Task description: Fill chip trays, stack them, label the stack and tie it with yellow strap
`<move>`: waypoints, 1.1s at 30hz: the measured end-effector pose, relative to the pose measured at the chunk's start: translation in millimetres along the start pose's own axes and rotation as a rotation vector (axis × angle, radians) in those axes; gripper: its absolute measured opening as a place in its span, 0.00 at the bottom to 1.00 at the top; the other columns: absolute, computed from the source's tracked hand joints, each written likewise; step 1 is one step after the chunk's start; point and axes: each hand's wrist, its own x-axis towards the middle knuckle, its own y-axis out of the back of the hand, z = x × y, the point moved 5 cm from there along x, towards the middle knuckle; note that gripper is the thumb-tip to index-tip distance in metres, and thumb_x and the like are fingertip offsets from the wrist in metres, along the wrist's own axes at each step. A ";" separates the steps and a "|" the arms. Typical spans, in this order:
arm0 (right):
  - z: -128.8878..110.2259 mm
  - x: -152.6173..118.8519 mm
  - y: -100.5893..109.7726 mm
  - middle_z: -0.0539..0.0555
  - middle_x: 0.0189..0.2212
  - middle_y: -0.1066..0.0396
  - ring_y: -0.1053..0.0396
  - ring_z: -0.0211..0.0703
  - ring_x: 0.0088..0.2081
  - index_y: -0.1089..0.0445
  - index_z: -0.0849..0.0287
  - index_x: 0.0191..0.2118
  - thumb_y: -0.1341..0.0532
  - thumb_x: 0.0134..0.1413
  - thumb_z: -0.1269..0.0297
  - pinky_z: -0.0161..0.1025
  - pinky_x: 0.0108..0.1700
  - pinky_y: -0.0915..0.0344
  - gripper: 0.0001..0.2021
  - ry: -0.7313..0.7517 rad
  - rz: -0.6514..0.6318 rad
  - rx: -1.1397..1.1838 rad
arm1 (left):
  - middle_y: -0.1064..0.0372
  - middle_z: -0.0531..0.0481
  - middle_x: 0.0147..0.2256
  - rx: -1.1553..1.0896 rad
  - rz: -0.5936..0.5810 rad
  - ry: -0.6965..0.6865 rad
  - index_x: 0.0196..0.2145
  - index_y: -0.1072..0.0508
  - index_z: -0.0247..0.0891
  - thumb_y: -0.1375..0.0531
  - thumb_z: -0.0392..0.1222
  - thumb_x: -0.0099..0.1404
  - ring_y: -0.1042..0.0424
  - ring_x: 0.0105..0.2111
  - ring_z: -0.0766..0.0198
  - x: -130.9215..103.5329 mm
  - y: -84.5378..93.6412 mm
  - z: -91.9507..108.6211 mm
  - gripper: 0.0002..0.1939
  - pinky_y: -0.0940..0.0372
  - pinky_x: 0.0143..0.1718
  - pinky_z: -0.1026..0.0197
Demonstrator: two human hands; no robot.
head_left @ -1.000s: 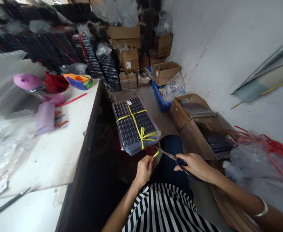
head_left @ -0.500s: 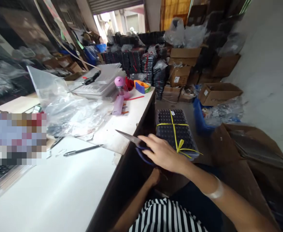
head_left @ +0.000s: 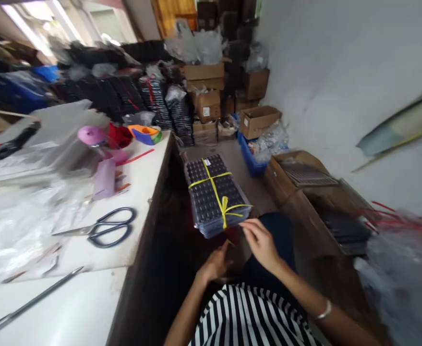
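Observation:
A tied stack of black, pocketed plastic trays (head_left: 199, 197) stands in front of me, its edges clear plastic. Yellow ribbon (head_left: 216, 194) crosses its top and ends in a bow near the front. The fingertips of my right hand (head_left: 263, 245) are closed at the stack's near right corner. Below the near edge is my left hand (head_left: 212, 266), somewhat blurred, with a thin yellowish strip (head_left: 230, 243) at its fingertips. Scissors (head_left: 99, 228) with dark blue handles lie on the white table to the left, out of both hands.
On the white table (head_left: 142, 178) are a pen (head_left: 30, 305), clear plastic bags (head_left: 19, 221), a pink bottle-like thing (head_left: 104, 180) and an orange and purple tape-like roll (head_left: 144, 133). Cartons (head_left: 290, 178) and a blue crate (head_left: 252, 161) line the right wall.
The scissors have left my right hand and lie on the table. My right hand has moved down to the tray stack's corner. The view has swung right.

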 end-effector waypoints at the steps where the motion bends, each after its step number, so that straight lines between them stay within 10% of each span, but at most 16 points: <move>1: 38.2 -14.5 15.7 0.59 0.39 0.31 0.32 0.46 0.42 0.30 0.57 0.43 0.55 0.63 0.65 0.44 0.44 0.33 0.17 -0.103 0.017 -0.055 | 0.30 0.44 0.47 -0.018 0.001 -0.037 0.50 0.32 0.37 0.41 0.43 0.62 0.30 0.45 0.57 -0.7 7.0 7.3 0.18 0.35 0.47 0.52; 6: 166.4 -57.8 35.3 0.68 0.49 0.37 0.36 0.62 0.48 0.30 0.62 0.47 0.53 0.61 0.58 0.62 0.46 0.38 0.20 -0.518 -0.006 -0.314 | 0.32 0.46 0.51 -0.065 0.279 -0.155 0.55 0.37 0.40 0.54 0.48 0.69 0.34 0.51 0.58 26.6 90.4 51.3 0.21 0.42 0.54 0.55; 8: 188.6 -57.8 13.9 0.68 0.57 0.44 0.41 0.69 0.53 0.32 0.60 0.52 0.51 0.60 0.56 0.68 0.45 0.41 0.21 -0.609 -0.061 -0.361 | 0.30 0.43 0.48 0.046 0.597 -0.208 0.51 0.32 0.37 0.51 0.49 0.68 0.33 0.50 0.56 55.7 131.9 68.3 0.20 0.41 0.53 0.53; 11: 204.1 -46.5 -20.9 0.62 0.64 0.54 0.56 0.77 0.61 0.34 0.53 0.55 0.48 0.58 0.55 0.71 0.48 0.45 0.21 -0.664 -0.161 -0.377 | 0.42 0.35 0.58 0.399 0.732 0.020 0.57 0.37 0.34 0.50 0.49 0.67 0.44 0.58 0.46 115.4 157.1 73.5 0.24 0.48 0.56 0.43; 15: 219.0 -22.6 -31.3 0.54 0.67 0.63 0.63 0.74 0.63 0.38 0.46 0.57 0.51 0.61 0.57 0.67 0.49 0.43 0.20 -0.670 -0.292 -0.412 | 0.56 0.36 0.64 0.696 0.695 0.222 0.62 0.45 0.38 0.51 0.52 0.68 0.59 0.64 0.43 162.1 154.1 66.8 0.28 0.60 0.59 0.37; 27: 245.9 -5.0 14.0 0.53 0.67 0.62 0.56 0.68 0.62 0.37 0.44 0.57 0.52 0.63 0.61 0.59 0.51 0.42 0.19 -0.898 -0.915 -0.310 | 0.62 0.42 0.66 0.600 0.502 0.441 0.62 0.46 0.38 0.52 0.51 0.67 0.66 0.65 0.51 179.3 153.3 62.8 0.29 0.67 0.62 0.44; 33: 222.4 -12.6 53.2 0.58 0.62 0.50 0.45 0.55 0.58 0.39 0.56 0.56 0.44 0.60 0.60 0.57 0.54 0.41 0.19 -0.835 -1.205 -0.205 | 0.63 0.30 0.65 0.513 0.723 0.796 0.65 0.61 0.26 0.58 0.51 0.69 0.65 0.64 0.41 187.5 144.2 89.4 0.34 0.60 0.58 0.33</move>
